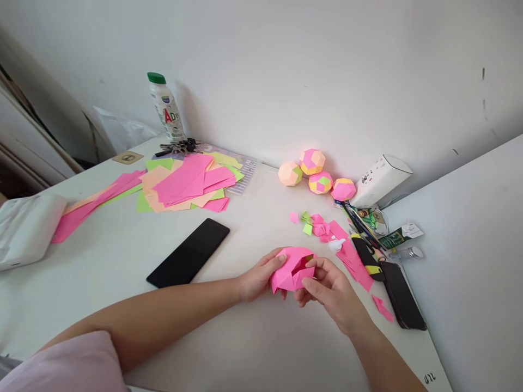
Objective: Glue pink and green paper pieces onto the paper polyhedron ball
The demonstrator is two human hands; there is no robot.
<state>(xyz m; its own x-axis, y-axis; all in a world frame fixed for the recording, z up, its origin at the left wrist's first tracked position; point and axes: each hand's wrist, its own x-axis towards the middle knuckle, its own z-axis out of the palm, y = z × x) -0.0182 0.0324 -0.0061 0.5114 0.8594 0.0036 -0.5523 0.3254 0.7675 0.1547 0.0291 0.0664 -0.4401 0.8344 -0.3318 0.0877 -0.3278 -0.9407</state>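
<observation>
while left hand [261, 276] has fingers clamped on the pink paper model [289, 268], right hand [333, 288] pinches its open right edge; model's between them, over white table [229, 337].

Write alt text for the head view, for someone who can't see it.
The person's left hand and right hand hold a pink paper shape with a gap in it above a white table. Four multicoloured paper balls sit near the wall; coloured paper sheets lie left.
</observation>
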